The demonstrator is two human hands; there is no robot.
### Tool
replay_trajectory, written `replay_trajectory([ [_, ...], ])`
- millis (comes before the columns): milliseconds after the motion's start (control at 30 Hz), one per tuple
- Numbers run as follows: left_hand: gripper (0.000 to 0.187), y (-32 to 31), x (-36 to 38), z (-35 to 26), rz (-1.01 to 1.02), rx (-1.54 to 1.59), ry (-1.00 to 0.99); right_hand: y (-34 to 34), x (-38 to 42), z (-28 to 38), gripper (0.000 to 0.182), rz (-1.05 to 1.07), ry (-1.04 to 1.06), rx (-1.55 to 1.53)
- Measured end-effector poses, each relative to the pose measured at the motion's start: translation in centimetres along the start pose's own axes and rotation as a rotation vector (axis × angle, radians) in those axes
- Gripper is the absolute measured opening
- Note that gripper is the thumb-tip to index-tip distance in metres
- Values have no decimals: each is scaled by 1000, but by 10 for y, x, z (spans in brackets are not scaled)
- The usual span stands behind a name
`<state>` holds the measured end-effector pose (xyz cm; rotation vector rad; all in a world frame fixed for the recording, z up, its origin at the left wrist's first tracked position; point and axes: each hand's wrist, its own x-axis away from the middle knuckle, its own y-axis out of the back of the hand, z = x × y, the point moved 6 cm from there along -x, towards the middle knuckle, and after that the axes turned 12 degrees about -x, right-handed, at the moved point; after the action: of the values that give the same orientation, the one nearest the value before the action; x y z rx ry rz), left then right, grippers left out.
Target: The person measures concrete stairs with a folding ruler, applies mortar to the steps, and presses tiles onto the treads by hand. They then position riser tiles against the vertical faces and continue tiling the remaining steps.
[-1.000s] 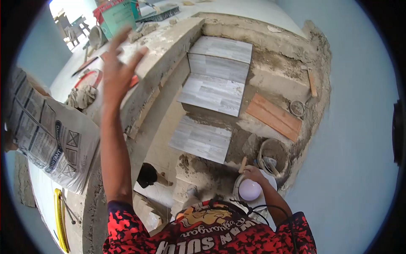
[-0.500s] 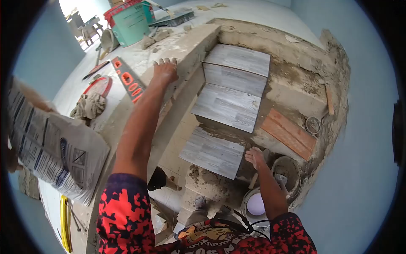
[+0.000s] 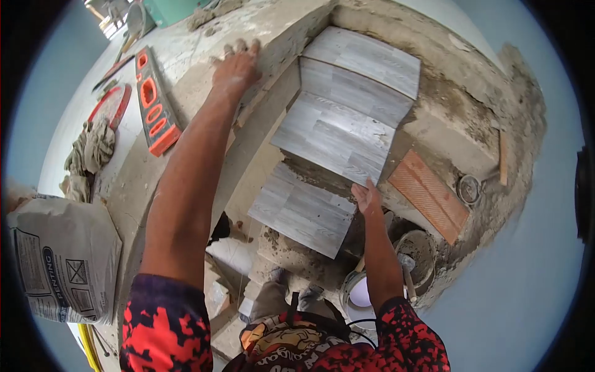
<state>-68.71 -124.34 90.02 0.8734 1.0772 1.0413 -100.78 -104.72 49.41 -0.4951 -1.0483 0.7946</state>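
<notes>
My left hand [image 3: 237, 67] rests on the rough concrete ledge [image 3: 273, 46], fingers spread, holding nothing. My right hand [image 3: 367, 197] is at the front right corner of a grey wood-look tile [image 3: 334, 133], fingers extended, with nothing in it; whether it touches the tile is hard to tell. Behind that tile stands an upright grey tile [image 3: 353, 93], with another flat one [image 3: 365, 56] above it. A lower grey tile [image 3: 304, 208] lies on the step nearest me, left of my right hand.
On the ledge at left lie an orange-and-black level [image 3: 152, 105], a rag [image 3: 90, 149] and a paper sack [image 3: 65, 260]. An orange ribbed tile [image 3: 429, 195] lies right of the grey tiles. Buckets, one of mortar [image 3: 415, 257], stand near my right forearm.
The view has shifted closer to the steps. My right hand has moved from beside the lower tile up to the corner of the tile above. My left hand remains on the ledge.
</notes>
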Motion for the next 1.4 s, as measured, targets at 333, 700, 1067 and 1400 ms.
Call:
replay_trajectory([
  [333, 72, -10, -9, 0, -86, -64, 36, -2, -17, 2, 38, -107, 148, -9],
  [700, 58, -13, -8, -4, -127, -50, 6, -9, -6, 5, 35, -182, 135, -5],
  [1067, 70, -13, -7, -3, -105, -62, 20, -13, 17, 27, 53, -219, 263, 649],
  [1400, 51, 12, 2, -2, -54, -46, -27, -154, 38, 6, 74, 518, 1134, 1966],
])
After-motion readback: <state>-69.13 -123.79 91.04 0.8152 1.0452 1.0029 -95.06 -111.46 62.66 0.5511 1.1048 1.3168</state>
